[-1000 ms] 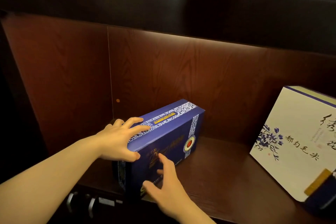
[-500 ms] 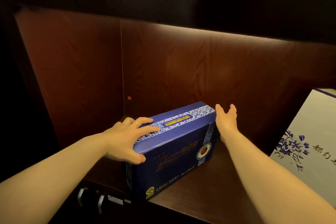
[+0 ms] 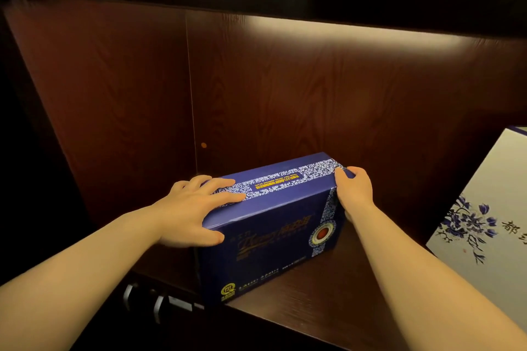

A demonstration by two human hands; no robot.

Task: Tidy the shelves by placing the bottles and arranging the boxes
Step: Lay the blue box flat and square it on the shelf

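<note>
Blue box (image 3: 273,225): stands on its long side on the dark wooden shelf (image 3: 328,288), in the left part of the compartment, near the corner where the side wall (image 3: 114,111) meets the back panel (image 3: 328,100); its near left corner reaches the shelf's front edge.
Left hand (image 3: 188,214): on the blue box's left end, fingers spread flat over the patterned top strip, thumb pressed against the front face below the top edge; grip clamped on that end.
Right hand (image 3: 353,191): at the blue box's right end, fingers curled over the top right corner, palm against the end face; grip clamped there too.
White box (image 3: 484,225): right of the blue box and well apart from it, leaning tilted, with a blue flower print and dark characters; cut off by the frame edge.
Metal handles (image 3: 159,305): below the blue box's left end, under the shelf's front edge, in shadow.
</note>
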